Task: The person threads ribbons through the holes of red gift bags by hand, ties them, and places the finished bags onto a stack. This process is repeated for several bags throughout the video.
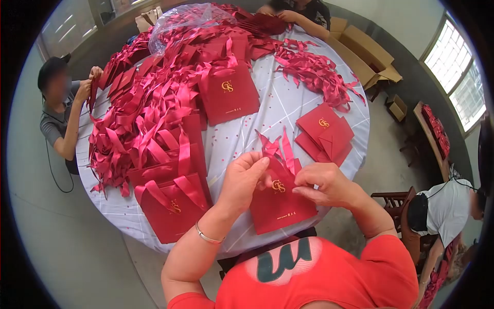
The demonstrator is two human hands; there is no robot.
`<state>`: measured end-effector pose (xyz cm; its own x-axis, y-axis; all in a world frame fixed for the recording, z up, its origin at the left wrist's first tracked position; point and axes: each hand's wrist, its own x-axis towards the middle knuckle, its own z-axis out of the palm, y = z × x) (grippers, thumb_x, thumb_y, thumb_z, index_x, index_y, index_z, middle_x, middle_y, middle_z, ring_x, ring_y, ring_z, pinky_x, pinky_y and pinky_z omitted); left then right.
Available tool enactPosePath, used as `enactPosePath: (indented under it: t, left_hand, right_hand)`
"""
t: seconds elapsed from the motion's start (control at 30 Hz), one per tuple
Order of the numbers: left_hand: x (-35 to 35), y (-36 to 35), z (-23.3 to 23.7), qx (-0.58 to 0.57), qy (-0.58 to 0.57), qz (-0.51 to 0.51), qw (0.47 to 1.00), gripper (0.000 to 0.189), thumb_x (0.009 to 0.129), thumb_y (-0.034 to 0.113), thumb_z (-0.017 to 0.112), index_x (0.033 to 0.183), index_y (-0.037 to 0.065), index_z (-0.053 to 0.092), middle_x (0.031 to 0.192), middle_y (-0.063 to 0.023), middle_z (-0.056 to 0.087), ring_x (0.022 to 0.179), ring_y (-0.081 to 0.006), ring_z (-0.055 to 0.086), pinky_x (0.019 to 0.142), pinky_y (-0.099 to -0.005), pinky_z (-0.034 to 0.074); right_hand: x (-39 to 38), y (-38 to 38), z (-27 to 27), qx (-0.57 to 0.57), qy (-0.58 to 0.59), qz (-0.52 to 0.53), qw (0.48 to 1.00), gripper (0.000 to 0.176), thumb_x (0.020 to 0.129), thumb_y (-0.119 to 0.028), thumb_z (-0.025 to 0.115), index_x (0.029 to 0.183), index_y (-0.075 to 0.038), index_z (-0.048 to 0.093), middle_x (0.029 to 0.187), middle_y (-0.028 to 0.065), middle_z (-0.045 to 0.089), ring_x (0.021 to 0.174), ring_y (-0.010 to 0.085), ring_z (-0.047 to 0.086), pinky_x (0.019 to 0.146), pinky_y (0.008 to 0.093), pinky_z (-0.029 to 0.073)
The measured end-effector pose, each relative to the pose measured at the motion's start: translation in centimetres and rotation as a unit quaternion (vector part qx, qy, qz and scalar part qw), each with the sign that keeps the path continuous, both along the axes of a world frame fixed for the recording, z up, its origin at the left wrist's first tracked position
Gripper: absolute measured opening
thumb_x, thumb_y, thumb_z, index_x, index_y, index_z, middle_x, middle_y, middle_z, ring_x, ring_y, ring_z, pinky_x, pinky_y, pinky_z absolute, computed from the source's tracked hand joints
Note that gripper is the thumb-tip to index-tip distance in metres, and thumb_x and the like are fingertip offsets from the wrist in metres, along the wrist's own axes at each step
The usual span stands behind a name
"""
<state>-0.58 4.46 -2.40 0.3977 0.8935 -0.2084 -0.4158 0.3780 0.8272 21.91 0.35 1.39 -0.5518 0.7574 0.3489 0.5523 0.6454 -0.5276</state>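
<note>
A red paper bag (283,210) with a gold logo lies flat at the table's near edge, below both hands. Pink ribbons (284,147) stick up from its top. My left hand (246,177) is at the bag's upper left, thumb and fingers pinched together; what they hold is too small to name. At the upper right of the same bag, my right hand (327,184) has its fingertips closed near the ribbon, and its grip too is unclear. Folded red bags (325,135) lie just beyond my right hand. Another red bag (172,208) with ribbon handles lies left of my left arm.
A large heap of red bags and ribbons (149,123) covers the table's left and back. Loose ribbons (321,74) lie at the back right. People sit at the left (62,113) and far side (303,14); another bends at the right (447,211). Cardboard boxes (365,49) stand behind.
</note>
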Motion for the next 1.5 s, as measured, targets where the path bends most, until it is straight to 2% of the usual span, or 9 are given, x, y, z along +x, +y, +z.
enactPosePath:
  t: [0.27,0.53,0.63,0.7,0.83,0.9,1.07,1.33,1.5]
  left_hand:
    - [0.0,-0.2,-0.6,0.032,0.008,-0.045,0.998,0.010,0.097,0.016,0.062,0.098,0.006,0.062,0.079,-0.0010,0.065,0.063,-0.0077,0.061,0.055,-0.0203,0.044]
    - [0.5,-0.6,-0.9,0.122,0.076,-0.111,0.983,0.016,0.096,0.016,0.065,0.101,0.001,0.062,0.082,-0.0007,0.066,0.071,-0.0087,0.064,0.061,-0.0218,0.049]
    - [0.7,-0.8,-1.1,0.257,0.167,-0.045,0.951,0.017,0.093,0.013,0.066,0.103,0.000,0.062,0.085,-0.0070,0.070,0.074,-0.0201,0.069,0.065,-0.0311,0.053]
    - [0.1,-0.7,-0.2,0.433,0.442,0.019,0.785,0.020,0.088,0.010,0.067,0.105,0.001,0.060,0.090,-0.0153,0.070,0.080,-0.0347,0.069,0.070,-0.0425,0.054]
    - [0.4,-0.7,-0.2,0.450,0.456,-0.027,0.767,0.024,0.084,0.009,0.067,0.106,0.003,0.059,0.097,-0.0199,0.067,0.085,-0.0423,0.064,0.073,-0.0494,0.052]
    - [0.7,-0.7,-0.5,0.482,0.466,-0.020,0.742,0.025,0.084,0.008,0.068,0.106,0.002,0.058,0.097,-0.0183,0.067,0.084,-0.0404,0.065,0.073,-0.0489,0.053]
    - [1.4,-0.7,-0.1,0.490,0.485,-0.045,0.723,0.029,0.080,0.008,0.070,0.106,0.001,0.058,0.101,-0.0181,0.064,0.087,-0.0403,0.064,0.073,-0.0484,0.052]
    - [2.4,0.1,2.2,0.436,0.586,-0.100,0.676,0.038,0.078,0.010,0.075,0.112,0.004,0.063,0.104,-0.0178,0.068,0.091,-0.0357,0.067,0.077,-0.0426,0.053]
    - [1.5,2.9,0.1,0.272,0.493,-0.170,0.809,0.020,0.078,0.010,0.072,0.096,0.001,0.070,0.081,-0.0134,0.072,0.077,-0.0264,0.070,0.070,-0.0349,0.053]
  right_hand:
    - [-2.1,0.6,0.7,-0.057,0.138,-0.090,0.985,0.031,0.076,-0.005,0.078,0.106,-0.003,0.070,0.098,0.0092,0.068,0.088,0.0162,0.064,0.076,0.0289,0.050]
    - [-2.9,1.7,-2.1,-0.148,0.305,-0.078,0.938,0.008,0.095,-0.008,0.063,0.094,0.000,0.065,0.098,0.0077,0.069,0.089,0.0153,0.064,0.077,0.0276,0.052]
    - [0.0,0.1,-0.6,-0.355,0.485,-0.115,0.791,0.015,0.101,-0.015,0.057,0.097,0.000,0.060,0.098,0.0137,0.071,0.081,0.0157,0.069,0.075,0.0295,0.057]
    - [2.7,-1.4,1.2,-0.229,0.510,-0.205,0.804,0.014,0.101,-0.014,0.057,0.094,-0.002,0.060,0.089,0.0121,0.069,0.074,0.0153,0.067,0.067,0.0291,0.057]
    - [7.0,-4.9,6.6,0.261,0.324,-0.315,0.853,0.004,0.096,-0.002,0.059,0.093,-0.001,0.058,0.087,0.0086,0.063,0.071,0.0125,0.060,0.066,0.0251,0.052]
    - [5.6,-6.0,8.0,0.331,0.264,-0.295,0.856,0.005,0.094,0.005,0.059,0.094,0.000,0.058,0.090,0.0107,0.063,0.073,0.0136,0.060,0.066,0.0248,0.051]
    - [0.8,-3.3,1.2,0.090,0.115,-0.114,0.983,0.018,0.079,0.007,0.072,0.096,0.000,0.070,0.086,0.0112,0.070,0.077,0.0233,0.068,0.065,0.0307,0.053]
    - [-1.1,-2.4,-6.1,-0.068,0.204,-0.184,0.959,0.014,0.080,0.004,0.072,0.093,0.001,0.068,0.085,0.0118,0.069,0.075,0.0198,0.067,0.067,0.0293,0.052]
    - [-0.8,-2.7,-6.1,-0.091,0.253,-0.176,0.947,0.014,0.081,0.005,0.072,0.093,0.000,0.068,0.085,0.0099,0.068,0.076,0.0171,0.066,0.068,0.0280,0.051]
